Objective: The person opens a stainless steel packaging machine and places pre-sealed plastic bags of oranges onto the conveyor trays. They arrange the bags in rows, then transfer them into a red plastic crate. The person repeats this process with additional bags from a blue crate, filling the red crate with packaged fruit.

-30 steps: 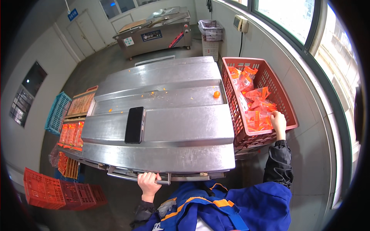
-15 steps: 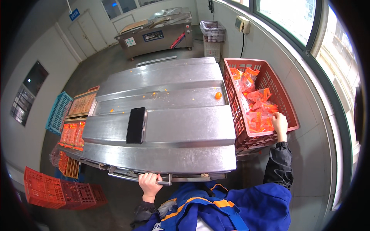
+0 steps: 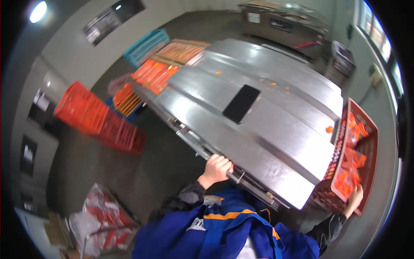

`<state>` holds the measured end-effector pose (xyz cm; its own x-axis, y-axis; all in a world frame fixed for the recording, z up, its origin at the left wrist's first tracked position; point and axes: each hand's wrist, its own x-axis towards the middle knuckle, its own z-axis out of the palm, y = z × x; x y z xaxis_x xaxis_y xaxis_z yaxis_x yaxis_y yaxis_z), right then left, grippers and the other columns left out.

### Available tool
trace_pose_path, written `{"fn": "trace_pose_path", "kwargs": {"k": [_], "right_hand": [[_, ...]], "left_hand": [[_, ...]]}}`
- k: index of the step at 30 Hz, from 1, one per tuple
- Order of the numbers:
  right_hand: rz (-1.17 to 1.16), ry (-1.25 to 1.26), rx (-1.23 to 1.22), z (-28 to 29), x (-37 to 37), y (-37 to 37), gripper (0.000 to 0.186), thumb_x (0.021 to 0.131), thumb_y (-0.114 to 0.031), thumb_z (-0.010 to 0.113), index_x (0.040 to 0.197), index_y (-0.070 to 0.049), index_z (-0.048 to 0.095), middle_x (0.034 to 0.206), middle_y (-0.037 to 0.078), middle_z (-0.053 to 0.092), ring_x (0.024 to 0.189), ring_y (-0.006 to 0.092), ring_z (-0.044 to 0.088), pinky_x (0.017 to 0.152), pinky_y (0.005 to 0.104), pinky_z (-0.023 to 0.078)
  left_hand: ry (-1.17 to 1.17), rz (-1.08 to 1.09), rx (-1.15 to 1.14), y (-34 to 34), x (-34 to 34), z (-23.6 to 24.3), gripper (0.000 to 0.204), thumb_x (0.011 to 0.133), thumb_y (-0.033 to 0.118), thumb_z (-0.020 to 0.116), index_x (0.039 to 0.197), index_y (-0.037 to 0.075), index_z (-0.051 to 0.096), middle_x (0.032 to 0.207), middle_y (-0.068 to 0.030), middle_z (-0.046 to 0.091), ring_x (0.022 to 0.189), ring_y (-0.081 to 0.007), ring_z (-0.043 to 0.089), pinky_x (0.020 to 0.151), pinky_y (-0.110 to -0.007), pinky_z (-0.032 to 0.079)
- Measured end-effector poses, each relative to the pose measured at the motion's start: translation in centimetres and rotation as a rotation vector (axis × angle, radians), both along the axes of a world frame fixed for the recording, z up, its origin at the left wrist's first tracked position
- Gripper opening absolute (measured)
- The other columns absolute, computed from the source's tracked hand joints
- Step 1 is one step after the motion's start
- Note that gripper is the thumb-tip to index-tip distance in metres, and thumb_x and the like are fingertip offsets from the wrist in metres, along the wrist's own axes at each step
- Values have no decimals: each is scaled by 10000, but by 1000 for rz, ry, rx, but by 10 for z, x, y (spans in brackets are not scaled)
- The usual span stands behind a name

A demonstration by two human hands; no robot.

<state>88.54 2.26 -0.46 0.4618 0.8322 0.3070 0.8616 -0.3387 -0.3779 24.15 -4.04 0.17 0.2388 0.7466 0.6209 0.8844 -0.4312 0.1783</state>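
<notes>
Since the earlier frame the view has swung toward the person's left, so that the steel bench [image 3: 284, 142] now lies slantwise and a plastic-wrapped bundle [image 3: 108, 211] has entered at lower left; the two hands keep their places. On the bench are one black phone [image 3: 242, 103], one small orange ball [image 3: 330, 129] near the right-hand edge, and about five orange crumbs [image 3: 273, 83]. One dark red crate [image 3: 371, 149] stands just beside that edge, holding several orange packets [image 3: 345, 181], which overlap too much to count. To the left appear one blue crate [image 3: 146, 45] and a group of red crates [image 3: 99, 118], blurred. The left hand [image 3: 217, 167], its forearm slanting up and rightward, has its knuckles uppermost; its grip is closed around one metal handle [image 3: 192, 145] along the bench's near side. The right arm reaches out to the right; the right hand [image 3: 355, 198] rests at the crate's near end, fingers bent beside the packets, and whether its grip has hold of one cannot be told.
</notes>
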Motion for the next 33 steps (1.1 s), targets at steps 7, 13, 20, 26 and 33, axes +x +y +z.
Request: {"fn": "trace_pose_path", "kwargs": {"k": [7, 13, 20, 26, 33], "right_hand": [[-27, -21, -45, 11, -14, 17, 295, 896, -248, 501, 1053, -37, 636, 1020, 192, 642, 940, 351, 615, 805, 415, 479], [-14, 13, -60, 8, -7, 14, 308, 909, -237, 490, 1063, -7, 625, 1029, 176, 644, 961, 333, 608, 838, 390, 468], [-7, -27, -78, 11, -11, 16, 300, 907, -241, 491, 1068, -29, 629, 1039, 176, 638, 970, 341, 599, 847, 397, 464], [-32, -39, -59, 12, -13, 12, 303, 902, -247, 495, 1076, -39, 630, 1050, 175, 637, 980, 345, 598, 853, 402, 464], [-48, 11, -49, 30, -44, 5, 306, 871, -183, 523, 1114, -18, 608, 1043, 178, 647, 978, 297, 628, 860, 358, 472]], "left_hand": [[-41, 52, -20, -11, -3, -4, 146, 604, 143, 620, 570, 151, 479, 566, 17, 439, 569, -164, 482, 597, -300, 376], [-43, 46, -12, -9, -2, -4, 149, 606, 148, 620, 567, 153, 476, 562, 18, 435, 570, -161, 477, 593, -294, 369], [-35, 57, 3, -11, -4, -5, 157, 592, 146, 626, 560, 159, 473, 557, 20, 429, 563, -159, 475, 588, -291, 364], [-29, 53, 11, -8, -3, -5, 145, 594, 159, 622, 567, 165, 480, 556, 23, 431, 560, -160, 477, 589, -296, 370], [-14, 10, 8, -3, 2, 7, 150, 600, 164, 608, 558, 164, 463, 561, 7, 456, 561, -180, 501, 575, -325, 369]]}}
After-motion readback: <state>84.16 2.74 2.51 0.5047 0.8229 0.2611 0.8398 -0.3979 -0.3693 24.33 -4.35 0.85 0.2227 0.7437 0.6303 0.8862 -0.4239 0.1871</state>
